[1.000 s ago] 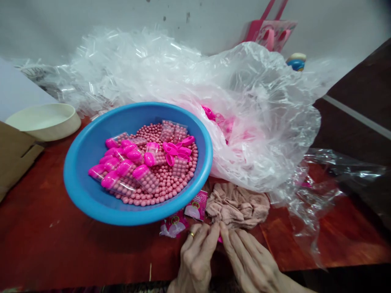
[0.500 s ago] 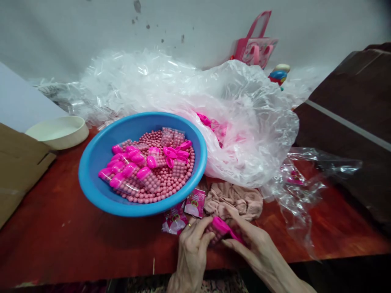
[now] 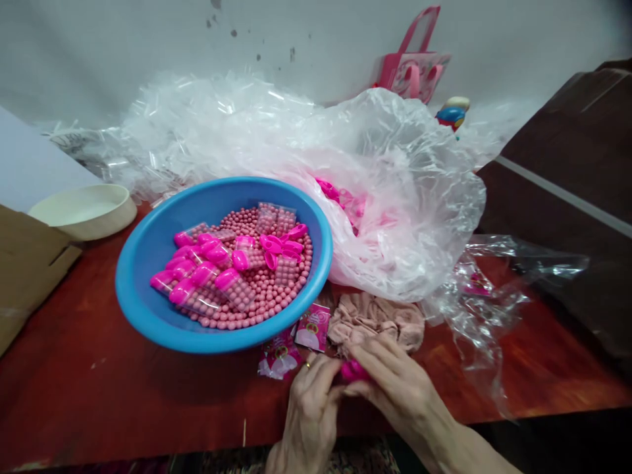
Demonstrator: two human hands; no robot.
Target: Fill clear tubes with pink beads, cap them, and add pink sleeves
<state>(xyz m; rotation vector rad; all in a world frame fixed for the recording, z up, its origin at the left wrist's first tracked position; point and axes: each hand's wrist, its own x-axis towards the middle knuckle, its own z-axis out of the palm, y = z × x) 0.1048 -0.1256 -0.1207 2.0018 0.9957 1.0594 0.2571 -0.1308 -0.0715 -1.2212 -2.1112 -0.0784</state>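
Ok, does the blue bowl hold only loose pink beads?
No, the blue bowl also holds clear packets with bright pink caps, lying on top of the loose pink beads.

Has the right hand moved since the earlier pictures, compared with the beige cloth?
Yes: the right hand moved up the view, closer to the beige cloth, and now overlaps its lower edge.

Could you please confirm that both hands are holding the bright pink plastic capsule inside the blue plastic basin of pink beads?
No: the head view shows the left hand and right hand holding the bright pink plastic capsule outside, not inside, the blue plastic basin of pink beads.
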